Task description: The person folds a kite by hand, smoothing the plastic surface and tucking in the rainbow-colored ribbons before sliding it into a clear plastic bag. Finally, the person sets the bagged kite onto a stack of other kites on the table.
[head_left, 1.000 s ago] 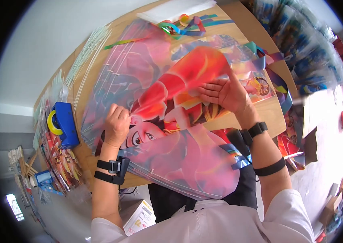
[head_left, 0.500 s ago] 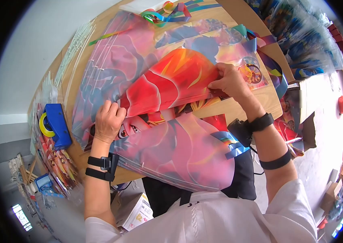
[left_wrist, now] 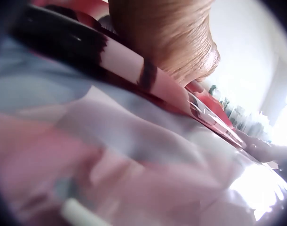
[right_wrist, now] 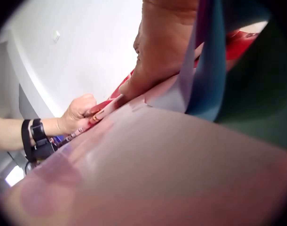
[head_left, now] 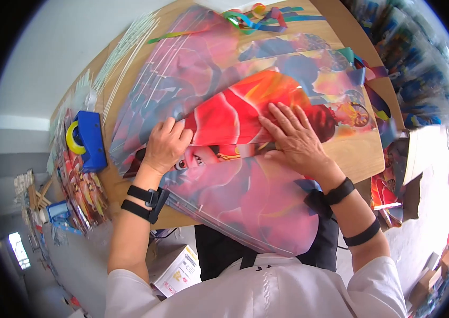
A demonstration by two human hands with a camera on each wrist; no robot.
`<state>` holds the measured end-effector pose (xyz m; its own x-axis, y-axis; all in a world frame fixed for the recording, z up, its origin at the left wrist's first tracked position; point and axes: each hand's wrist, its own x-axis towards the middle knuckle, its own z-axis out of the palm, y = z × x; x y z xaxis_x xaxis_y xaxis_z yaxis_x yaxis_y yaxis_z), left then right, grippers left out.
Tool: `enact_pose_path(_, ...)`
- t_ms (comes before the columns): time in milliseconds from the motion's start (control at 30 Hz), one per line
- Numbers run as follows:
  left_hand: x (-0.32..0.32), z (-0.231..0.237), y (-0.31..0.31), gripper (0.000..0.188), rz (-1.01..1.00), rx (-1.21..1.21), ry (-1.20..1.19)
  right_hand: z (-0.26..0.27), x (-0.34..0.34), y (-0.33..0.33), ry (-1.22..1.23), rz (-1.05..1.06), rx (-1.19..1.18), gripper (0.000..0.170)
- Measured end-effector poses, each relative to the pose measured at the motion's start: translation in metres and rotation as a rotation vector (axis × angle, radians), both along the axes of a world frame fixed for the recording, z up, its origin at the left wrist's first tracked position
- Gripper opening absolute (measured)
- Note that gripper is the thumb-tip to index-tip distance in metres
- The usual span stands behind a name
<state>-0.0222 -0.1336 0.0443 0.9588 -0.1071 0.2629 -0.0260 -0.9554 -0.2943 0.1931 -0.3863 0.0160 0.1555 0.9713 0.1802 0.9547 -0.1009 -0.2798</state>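
A glossy printed sheet [head_left: 224,114], red and orange with a cartoon face, lies folded over on a pile of similar pink and blue sheets. My left hand [head_left: 168,146] pinches the sheet at the left end of its red fold, fingers curled. To the right, my right hand [head_left: 298,140] rests flat on the red part, fingers spread and palm down. In the left wrist view, the left hand [left_wrist: 167,37] is over the sheet's dark edge. The right wrist view shows the right hand [right_wrist: 164,42] on the sheet behind a hanging blue ribbon [right_wrist: 211,61].
Pink translucent sheets [head_left: 245,201] with thin white rods overhang the table's near edge. A blue tape dispenser [head_left: 93,142] stands at the left, thin white sticks [head_left: 129,45] behind it. Coloured ribbons [head_left: 256,21] lie at the back. Plastic-wrapped bundles [head_left: 426,69] stand at the right.
The right hand turned from palm-up by the sheet to gripping its right edge, and now lies flat on it. The red fold has come down flatter. The left hand stayed at the fold's left end.
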Motion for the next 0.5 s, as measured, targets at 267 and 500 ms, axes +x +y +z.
enact_pose_path(267,-0.049,-0.007,0.023,0.009,0.373,0.055,-0.005,0.004,0.0,0.002,0.01,0.015,-0.055,0.082)
enact_pose_path(500,-0.095,-0.018,0.036,0.011,0.605,-0.074,-0.05,0.004,-0.003,0.003,-0.04,-0.017,-0.086,0.084)
